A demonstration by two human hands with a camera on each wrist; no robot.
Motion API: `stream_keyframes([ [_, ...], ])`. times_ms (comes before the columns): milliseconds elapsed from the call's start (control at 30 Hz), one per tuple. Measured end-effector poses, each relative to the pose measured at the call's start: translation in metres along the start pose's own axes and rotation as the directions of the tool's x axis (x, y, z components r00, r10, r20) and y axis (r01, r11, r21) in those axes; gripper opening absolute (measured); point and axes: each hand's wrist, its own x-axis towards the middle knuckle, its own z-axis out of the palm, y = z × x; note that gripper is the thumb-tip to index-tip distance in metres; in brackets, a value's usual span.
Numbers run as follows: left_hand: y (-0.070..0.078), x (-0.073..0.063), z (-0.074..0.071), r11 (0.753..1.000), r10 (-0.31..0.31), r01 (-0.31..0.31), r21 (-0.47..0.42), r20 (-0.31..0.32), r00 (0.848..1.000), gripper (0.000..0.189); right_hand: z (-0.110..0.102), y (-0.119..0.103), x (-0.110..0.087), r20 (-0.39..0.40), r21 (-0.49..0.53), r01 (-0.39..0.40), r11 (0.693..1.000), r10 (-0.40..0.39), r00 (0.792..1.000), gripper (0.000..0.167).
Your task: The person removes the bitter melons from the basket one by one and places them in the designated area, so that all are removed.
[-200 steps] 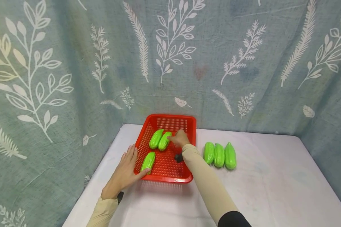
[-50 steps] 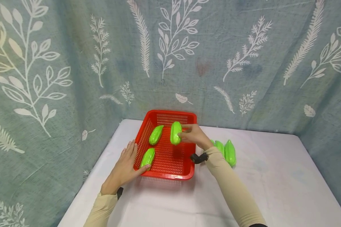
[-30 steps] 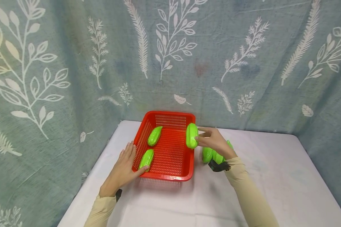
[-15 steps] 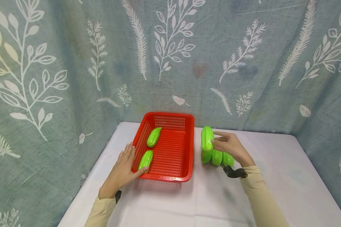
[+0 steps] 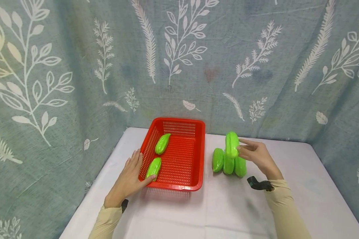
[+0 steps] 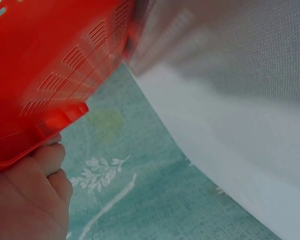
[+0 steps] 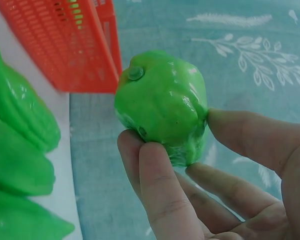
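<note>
My left hand [image 5: 128,179] rests on the left front corner of a red slotted plastic basket [image 5: 201,159], fingers straight along the outer side and thumb over the front rim. In the left wrist view its fingers [image 6: 52,157] lie against the rim's underside. My right hand [image 5: 258,156] pinches a bright green, ridged, gourd-like vegetable [image 5: 231,144] between thumb and fingers. It is held upright over a row of three similar green vegetables [image 5: 217,160], hiding part of the middle one. The right wrist view shows the held vegetable's blunt end with a round stem mark [image 7: 136,73].
Two more green vegetables lie in the basket, one toward the back left [image 5: 162,144], one at the front left [image 5: 154,168] by my left thumb. The white-covered table [image 5: 227,209] has a patterned grey-green curtain [image 5: 209,66] behind and beside it.
My right hand has lifted one vegetable from the basket and carried it right, past the rim, to above the row outside. My left hand has stayed at the basket's corner.
</note>
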Motion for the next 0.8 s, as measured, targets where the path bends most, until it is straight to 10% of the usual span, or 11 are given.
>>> stream_keyframes([
  [800, -0.001, 0.000, 0.001, 1.000, -0.012, 0.012, -0.001, 0.019, 1.000, 0.113, -0.037, 0.039, -0.019, -0.084, 0.010, -0.034, 0.999, 0.035, 0.996, 0.076],
])
